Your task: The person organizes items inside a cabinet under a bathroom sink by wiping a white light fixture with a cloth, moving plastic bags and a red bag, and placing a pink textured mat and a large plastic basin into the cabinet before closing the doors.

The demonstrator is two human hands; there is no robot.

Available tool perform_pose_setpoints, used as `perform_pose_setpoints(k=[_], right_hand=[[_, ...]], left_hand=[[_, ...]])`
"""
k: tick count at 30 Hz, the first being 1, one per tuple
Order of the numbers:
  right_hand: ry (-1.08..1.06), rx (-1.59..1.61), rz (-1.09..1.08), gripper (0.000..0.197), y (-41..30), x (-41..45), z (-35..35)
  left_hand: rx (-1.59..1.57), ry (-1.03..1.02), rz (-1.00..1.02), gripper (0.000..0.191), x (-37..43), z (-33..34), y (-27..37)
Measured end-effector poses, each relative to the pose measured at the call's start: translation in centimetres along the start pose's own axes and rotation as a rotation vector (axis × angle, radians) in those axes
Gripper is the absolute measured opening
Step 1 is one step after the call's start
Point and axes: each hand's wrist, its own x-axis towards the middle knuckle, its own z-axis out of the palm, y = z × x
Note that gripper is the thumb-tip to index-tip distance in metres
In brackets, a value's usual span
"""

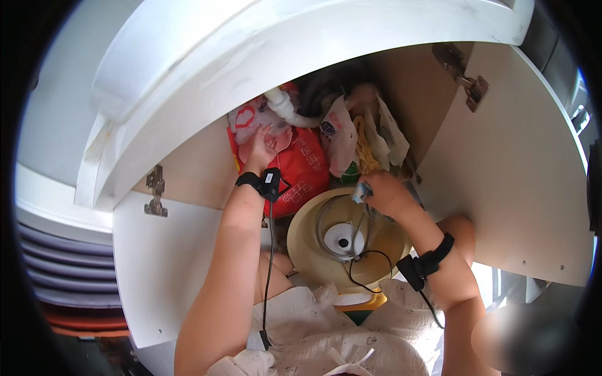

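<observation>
My left hand (264,146) reaches into an under-sink cabinet, palm up with fingers spread, against pinkish plastic bags (244,123) on top of a red bag (301,174). My right hand (385,192) is closed on a small bluish-white crumpled item (361,192), above the rim of a beige round tub (301,221). Inside the tub lie a white disc with a dark centre (344,242), metal wire loops and a black cord (386,258). Just beyond my right hand are white packages (339,136) and a yellow folded item (366,145).
A white drain pipe (282,105) hangs at the cabinet's back. Cabinet doors stand open at left (169,263) and right (512,178), with metal hinges. The pale countertop edge (282,51) arches overhead. A blurred round shape is at the lower right.
</observation>
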Motion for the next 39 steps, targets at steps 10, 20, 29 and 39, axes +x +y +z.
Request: perform_pose_setpoints(k=[10,20,29,39], right_hand=[[-0.112,-0.056,0.033,0.028,0.1,-2.5,0.6],[0.001,0.021,-0.026,0.028,-1.8,-1.8,-0.2],[0.059,0.098,-0.009,0.031,-0.9,-2.2,-0.7],[0.392,0.554,0.155,0.024,-7.6,-8.9,-8.6]], left_hand=[[0.122,0.061,0.221,0.03,5.3,-2.7,-1.4],[0.33,0.649,0.558,0.012,-6.9,-8.8,-2.2],[0.282,0.157,-0.039,0.008,-8.3,-17.7,-4.1],[0.705,-0.089,0.037,0.059,-14.3,-8.7,-4.8]])
